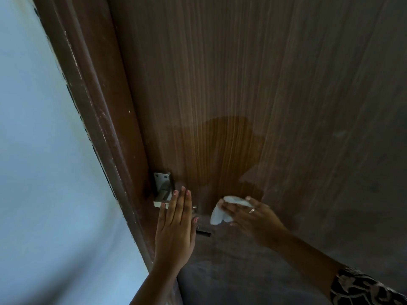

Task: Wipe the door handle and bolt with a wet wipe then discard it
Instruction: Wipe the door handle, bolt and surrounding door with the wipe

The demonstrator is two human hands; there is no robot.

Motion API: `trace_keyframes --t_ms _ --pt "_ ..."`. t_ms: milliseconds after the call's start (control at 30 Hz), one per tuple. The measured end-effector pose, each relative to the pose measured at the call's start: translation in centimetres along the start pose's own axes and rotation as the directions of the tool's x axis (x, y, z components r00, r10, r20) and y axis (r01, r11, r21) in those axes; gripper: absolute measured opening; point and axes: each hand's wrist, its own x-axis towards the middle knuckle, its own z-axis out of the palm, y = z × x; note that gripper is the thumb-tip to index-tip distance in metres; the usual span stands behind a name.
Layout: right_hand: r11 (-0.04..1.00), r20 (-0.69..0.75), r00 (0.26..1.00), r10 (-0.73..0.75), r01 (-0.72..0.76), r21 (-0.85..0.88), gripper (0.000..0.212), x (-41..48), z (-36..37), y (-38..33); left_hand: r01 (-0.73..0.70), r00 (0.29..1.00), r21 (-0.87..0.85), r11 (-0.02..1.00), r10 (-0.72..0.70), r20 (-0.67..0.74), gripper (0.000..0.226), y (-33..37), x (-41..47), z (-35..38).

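White wet wipe (pixel 217 213) is bunched in the right hand (pixel 253 219), fingers curled round it, close to the brown door (pixel 242 84) and just right of the left hand (pixel 175 225). The left hand is flat, fingers straight and together, apparently hiding the handle. The metal bolt (pixel 162 190) shows just past its fingertips. With the wipe off the hardware, wiping looks unfinished and discarding remains.

I log: door (pixel 220 73), brown, vertical grain; frame (pixel 88 89), darker brown (pale scuffs); wall (pixel 33 150), pale blue; wipe (pixel 217 214), white; bolt (pixel 163 190), silver; sleeve (pixel 356 287), black with white swirls.
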Motion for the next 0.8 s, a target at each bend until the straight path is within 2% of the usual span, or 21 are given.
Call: trace_keyframes --t_ms 133,200,267,433,533,633,733,800 --pt "0.968 -0.223 0.951 0.214 -0.237 -0.082 0.061 2.3 -2.6 2.5 0.060 0.998 -0.003 0.998 -0.060 -0.001 0.060 -0.9 -0.1 0.4" --pt "0.948 -0.283 0.922 0.263 -0.302 -0.102 0.061 3.6 -3.2 2.4 0.079 0.997 -0.013 0.997 -0.079 -0.005 0.061 -1.0 0.0 0.6" --pt "0.963 -0.272 0.933 0.235 -0.261 -0.061 0.062 4.4 -2.9 1.6 0.085 0.996 -0.026 0.996 -0.085 -0.011 0.060 -1.0 0.2 0.7" --pt "0.996 -0.116 0.991 0.071 -0.064 0.056 0.060 3.8 -0.8 -1.5 0.074 0.997 -0.013 0.997 -0.074 -0.019 0.060 -0.9 0.5 0.6" --pt "0.998 -0.151 0.987 0.056 -0.053 0.027 0.060 3.1 -0.6 -1.3 0.059 0.998 -0.016 0.998 -0.059 -0.023 0.061 -1.0 0.4 0.3" --pt "0.976 -0.260 0.943 0.210 -0.215 0.008 0.066 3.8 -2.7 0.7 0.070 0.997 -0.037 0.997 -0.071 -0.025 0.062 -1.2 0.3 0.1" --pt "0.908 -0.345 0.853 0.392 -0.420 -0.008 0.068 5.7 -5.6 3.0 0.083 0.996 -0.037 0.996 -0.083 -0.015 0.060 -1.5 0.1 0.1" --pt "0.867 -0.395 0.800 0.452 -0.497 -0.014 0.066 6.5 -6.5 3.7 0.090 0.996 -0.036 0.995 -0.090 -0.009 0.060 -1.6 0.0 0.1"
